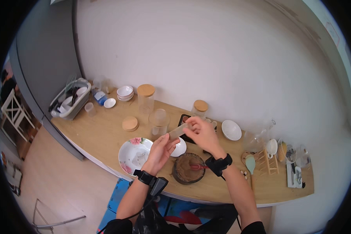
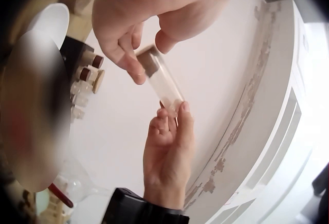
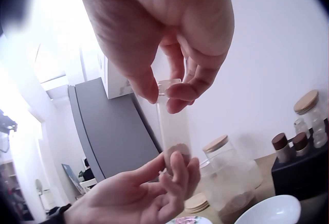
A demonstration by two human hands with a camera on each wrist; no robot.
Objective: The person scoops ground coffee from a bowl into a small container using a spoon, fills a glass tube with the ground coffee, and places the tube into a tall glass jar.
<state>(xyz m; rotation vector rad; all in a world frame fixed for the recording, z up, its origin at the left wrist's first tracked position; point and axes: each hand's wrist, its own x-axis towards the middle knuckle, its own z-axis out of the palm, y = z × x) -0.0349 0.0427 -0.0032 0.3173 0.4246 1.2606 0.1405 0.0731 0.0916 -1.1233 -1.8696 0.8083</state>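
The right hand pinched one end of a small clear vial, its grip narrow around the rim. The left hand held the other end between its fingertips, where brown powder sat. The vial hung above the table, over a dark bowl beside a flowered plate.

You held a clear, smooth tube, glass or plastic, cork-stoppered. Tabletop was matt light wood. Jars were clear glass with wooden lids. Bowls and flowered plate looked glossy white ceramic. Wall was matt white.
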